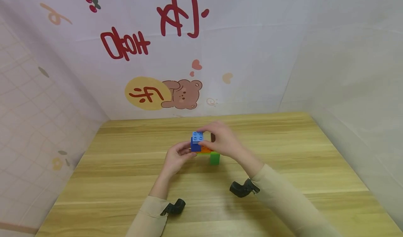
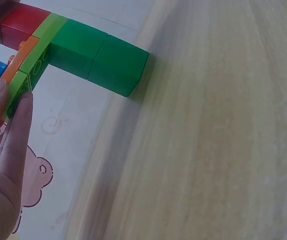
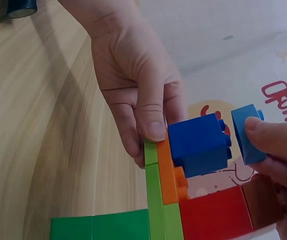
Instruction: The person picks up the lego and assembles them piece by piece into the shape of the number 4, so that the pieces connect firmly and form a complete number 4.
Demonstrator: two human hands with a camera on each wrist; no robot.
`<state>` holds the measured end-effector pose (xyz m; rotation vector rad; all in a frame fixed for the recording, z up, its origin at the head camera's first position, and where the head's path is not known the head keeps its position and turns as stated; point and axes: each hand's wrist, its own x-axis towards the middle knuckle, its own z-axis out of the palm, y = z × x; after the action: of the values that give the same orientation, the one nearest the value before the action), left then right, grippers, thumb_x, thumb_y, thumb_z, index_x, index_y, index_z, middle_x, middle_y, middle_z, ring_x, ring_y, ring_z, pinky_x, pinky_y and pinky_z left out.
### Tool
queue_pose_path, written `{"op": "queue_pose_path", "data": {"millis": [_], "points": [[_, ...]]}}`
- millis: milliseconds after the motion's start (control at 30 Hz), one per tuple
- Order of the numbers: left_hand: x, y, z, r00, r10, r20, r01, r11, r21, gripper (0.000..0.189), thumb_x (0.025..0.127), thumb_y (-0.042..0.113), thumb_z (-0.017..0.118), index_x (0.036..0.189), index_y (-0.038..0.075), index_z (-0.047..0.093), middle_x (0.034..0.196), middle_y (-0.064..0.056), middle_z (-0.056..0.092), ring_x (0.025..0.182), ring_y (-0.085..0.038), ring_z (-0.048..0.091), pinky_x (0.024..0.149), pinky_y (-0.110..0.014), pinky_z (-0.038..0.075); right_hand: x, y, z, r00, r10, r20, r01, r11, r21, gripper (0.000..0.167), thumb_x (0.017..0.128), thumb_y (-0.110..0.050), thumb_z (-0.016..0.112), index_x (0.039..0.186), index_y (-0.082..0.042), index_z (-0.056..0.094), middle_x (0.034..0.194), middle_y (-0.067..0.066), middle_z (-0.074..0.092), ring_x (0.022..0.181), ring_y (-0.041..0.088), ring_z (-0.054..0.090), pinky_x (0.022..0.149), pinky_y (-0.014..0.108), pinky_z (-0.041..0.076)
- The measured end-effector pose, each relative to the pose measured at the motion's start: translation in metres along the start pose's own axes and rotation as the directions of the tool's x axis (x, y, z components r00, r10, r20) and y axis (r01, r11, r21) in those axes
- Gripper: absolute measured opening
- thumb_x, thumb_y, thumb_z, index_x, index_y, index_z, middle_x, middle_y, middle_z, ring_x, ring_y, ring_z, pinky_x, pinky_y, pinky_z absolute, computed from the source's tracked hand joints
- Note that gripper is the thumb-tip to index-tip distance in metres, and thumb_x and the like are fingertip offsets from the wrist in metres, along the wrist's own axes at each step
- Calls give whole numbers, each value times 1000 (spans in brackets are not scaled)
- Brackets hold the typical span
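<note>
A built-up block model is held above the table. My left hand (image 1: 175, 159) pinches one end of its lime green plates (image 3: 154, 187) and orange plate (image 3: 167, 170) between thumb and fingers. On the orange plate stands a dark blue brick (image 3: 198, 142), studs bare. My right hand (image 1: 224, 139) pinches a light blue brick (image 3: 248, 135) just off those studs, with a narrow gap in the right wrist view. At the plates' other end are a red brick (image 3: 216, 212) and a brown brick (image 3: 262, 200); two green bricks (image 2: 98, 57) hang underneath.
The wooden table (image 1: 201, 202) spreads under both arms. Behind it hangs a white cloth backdrop (image 1: 252, 72) printed with a bear, and similar cloth stands at both sides. Black curved mounts (image 1: 240, 189) sit on both forearms.
</note>
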<state>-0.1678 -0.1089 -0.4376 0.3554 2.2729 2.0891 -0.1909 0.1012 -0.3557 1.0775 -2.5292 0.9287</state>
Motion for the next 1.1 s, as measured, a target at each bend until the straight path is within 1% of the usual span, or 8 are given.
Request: {"op": "queue_pose_path", "data": {"millis": [100,133,167,300,400,600,833,1100], "points": [[-3,11,1,1000,13,13,-14,1000,6,39,84,-14,70,122,-14,62,109,-26,68,95,-36,68,77,-28,58,2,-1,2,1000,25,13,-25,999,-26,34,84,-23,81,115,-11,73,104,0,72,78,21,54,66,28,45],[-3,11,1,1000,17,15,-18,1000,3,39,84,-14,70,122,-14,62,109,-26,68,95,-35,68,77,-28,58,2,-1,3,999,33,18,-33,999,-35,34,84,-23,81,116,-11,74,105,0,72,81,21,54,66,28,45],[-3,10,1,1000,23,15,-23,1000,-3,39,84,-14,70,122,-14,61,110,-27,67,95,-33,68,77,-28,58,3,-1,4,999,41,23,-40,998,-44,34,84,-24,81,116,-12,74,106,-1,72,83,19,53,66,28,46],[1,-5,0,999,42,6,-42,999,-25,42,84,-14,70,125,-13,61,112,-27,67,95,-30,69,78,-29,58,3,0,7,998,52,25,-50,996,-76,35,85,-26,81,116,-13,74,106,-2,72,88,15,54,70,28,46],[3,-12,0,999,50,-2,-50,998,-29,42,83,-13,71,124,-12,62,111,-26,67,94,-28,69,77,-29,58,3,0,8,998,51,23,-49,995,-82,35,84,-26,81,116,-13,74,106,-2,72,87,16,55,70,28,47],[3,-13,1,997,66,-25,-67,997,-27,40,82,-12,73,121,-10,65,108,-24,69,90,-26,70,76,-31,59,2,-1,8,998,50,30,-48,995,-86,33,85,-25,81,115,-12,74,106,-1,72,82,15,53,67,28,47],[4,-15,4,996,82,-40,-82,997,-5,38,82,-11,73,120,-9,67,107,-24,70,92,-29,69,76,-30,58,1,0,7,999,30,30,-27,997,-75,33,84,-25,81,114,-12,74,106,0,72,95,19,60,82,33,50],[3,-15,6,995,88,-49,-89,996,-5,40,81,-14,73,120,-12,65,108,-27,68,92,-30,70,77,-30,59,1,2,5,999,-12,34,15,996,-88,33,85,-25,81,113,-11,74,106,1,72,98,19,61,87,35,50]]}}
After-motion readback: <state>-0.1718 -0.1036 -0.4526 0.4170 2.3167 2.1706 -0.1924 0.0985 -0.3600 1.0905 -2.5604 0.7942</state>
